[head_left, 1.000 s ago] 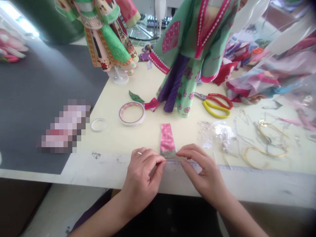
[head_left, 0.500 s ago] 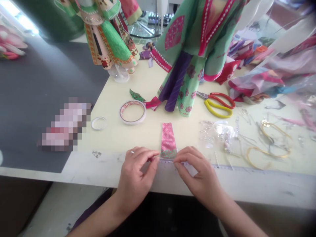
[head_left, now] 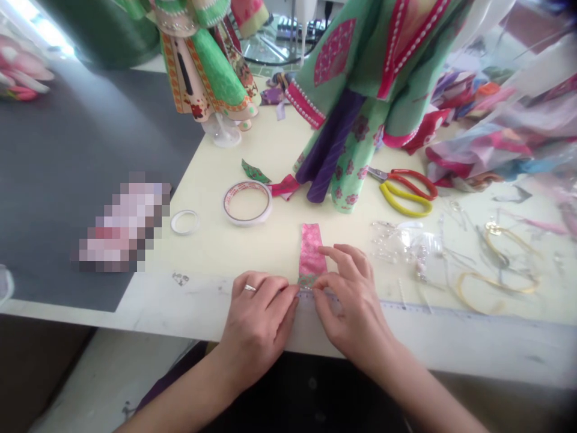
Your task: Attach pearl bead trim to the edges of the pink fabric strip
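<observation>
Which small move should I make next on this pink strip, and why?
Probably smooth the pink patterned fabric strip flat with the right hand, while the left hand pins its lower green end: both hands meet there; the upper end lies free on the pale yellow table.

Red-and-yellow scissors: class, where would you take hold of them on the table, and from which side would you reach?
Take the scissors by the red handle and yellow handle, coming from the right. Both loops lie flat and face that side, while the blades point left toward the green robe, so a hand from the right should stay clear of them.
</observation>
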Tool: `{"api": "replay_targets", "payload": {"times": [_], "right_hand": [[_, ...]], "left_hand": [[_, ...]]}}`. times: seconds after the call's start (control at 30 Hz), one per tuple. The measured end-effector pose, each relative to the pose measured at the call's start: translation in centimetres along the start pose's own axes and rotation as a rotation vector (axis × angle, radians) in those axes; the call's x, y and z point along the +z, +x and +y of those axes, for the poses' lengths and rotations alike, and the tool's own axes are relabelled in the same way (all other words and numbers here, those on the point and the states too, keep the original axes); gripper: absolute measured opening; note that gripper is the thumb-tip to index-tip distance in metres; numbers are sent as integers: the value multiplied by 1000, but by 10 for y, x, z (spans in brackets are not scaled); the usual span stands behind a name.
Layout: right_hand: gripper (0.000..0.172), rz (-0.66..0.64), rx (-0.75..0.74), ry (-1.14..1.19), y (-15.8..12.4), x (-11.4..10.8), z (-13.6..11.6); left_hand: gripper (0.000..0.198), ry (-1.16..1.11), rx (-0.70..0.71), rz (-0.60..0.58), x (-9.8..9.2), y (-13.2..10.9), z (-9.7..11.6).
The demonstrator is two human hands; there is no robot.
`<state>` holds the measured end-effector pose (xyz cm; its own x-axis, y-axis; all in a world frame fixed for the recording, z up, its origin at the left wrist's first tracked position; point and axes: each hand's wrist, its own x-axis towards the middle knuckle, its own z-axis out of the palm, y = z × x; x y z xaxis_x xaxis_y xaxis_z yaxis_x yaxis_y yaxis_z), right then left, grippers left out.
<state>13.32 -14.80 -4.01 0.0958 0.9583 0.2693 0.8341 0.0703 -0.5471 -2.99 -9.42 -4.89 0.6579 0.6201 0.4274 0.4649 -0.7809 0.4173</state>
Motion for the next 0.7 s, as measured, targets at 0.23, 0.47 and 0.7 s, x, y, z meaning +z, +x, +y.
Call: {"api": "replay_targets", "payload": {"times": [0.23, 0.47, 0.7], "right_hand": [[12, 9, 0, -59, 2, 3, 0], [12, -9, 21, -59, 4, 5, -1], [12, -5, 21, -52, 4, 6, 0]], "left_hand": [[15, 34, 16, -37, 3, 0, 1], [15, 48, 21, -56, 1, 0, 0], [15, 42, 29, -52, 3, 1, 0]]}}
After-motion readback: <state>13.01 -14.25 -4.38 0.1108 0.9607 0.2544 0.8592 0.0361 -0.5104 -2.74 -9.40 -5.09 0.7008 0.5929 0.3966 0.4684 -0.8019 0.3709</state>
